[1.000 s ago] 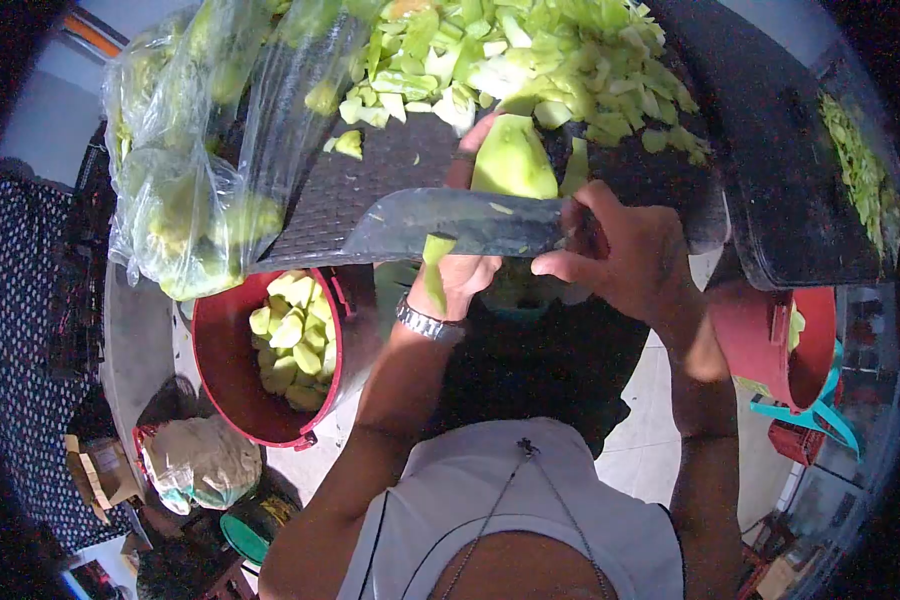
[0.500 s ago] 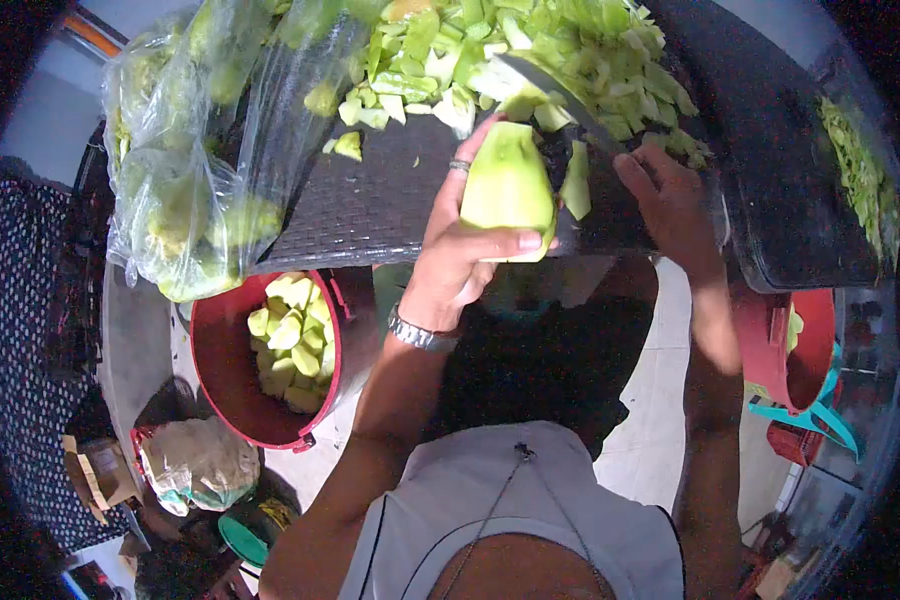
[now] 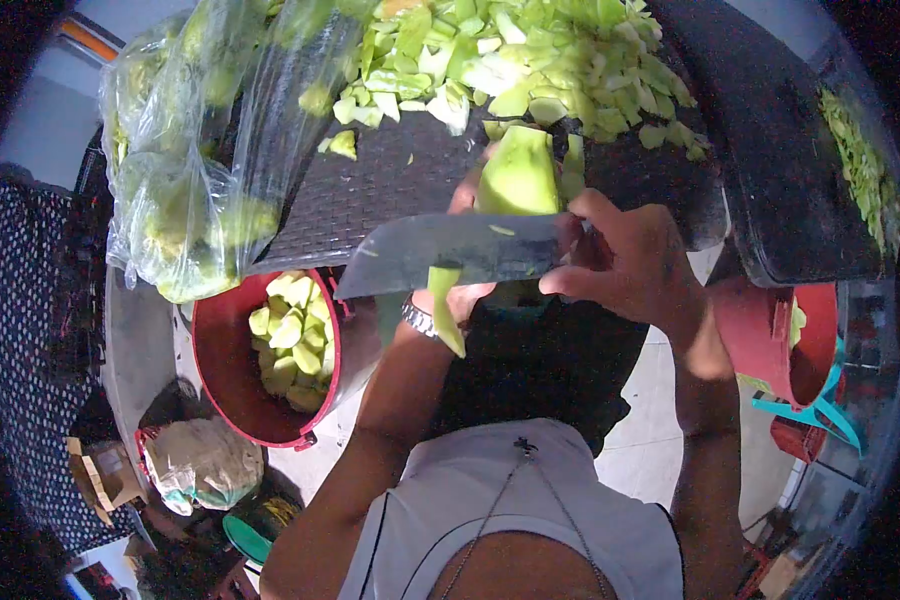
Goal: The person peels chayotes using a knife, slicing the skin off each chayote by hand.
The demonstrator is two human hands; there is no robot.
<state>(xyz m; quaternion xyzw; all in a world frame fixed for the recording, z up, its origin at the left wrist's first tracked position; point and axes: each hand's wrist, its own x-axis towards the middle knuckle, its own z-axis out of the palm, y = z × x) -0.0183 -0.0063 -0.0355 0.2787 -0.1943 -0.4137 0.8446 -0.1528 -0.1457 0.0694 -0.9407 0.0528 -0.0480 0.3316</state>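
Note:
My left hand (image 3: 463, 290), with a metal watch at the wrist, holds a pale green peeled fruit (image 3: 518, 172) at the table's near edge; the knife hides part of the hand. My right hand (image 3: 625, 255) is closed round the handle of a wide knife (image 3: 450, 252). The blade lies crosswise over the near end of the fruit, pointing left. A strip of green peel (image 3: 446, 310) hangs at the blade's lower edge. Beyond the fruit, a heap of green peelings (image 3: 530, 60) covers the far part of the dark woven tabletop (image 3: 370, 190).
Clear plastic bags of green fruit (image 3: 185, 200) lie at the table's left. Below stands a red bucket (image 3: 210, 350) with peeled pieces in it. Another red bucket (image 3: 750, 335) is at the right, beside a dark chair or panel (image 3: 770, 130) with peelings.
The knife has come back from the peelings heap to the near end of the fruit. My left hand is now partly behind the blade, and a peel strip hangs there.

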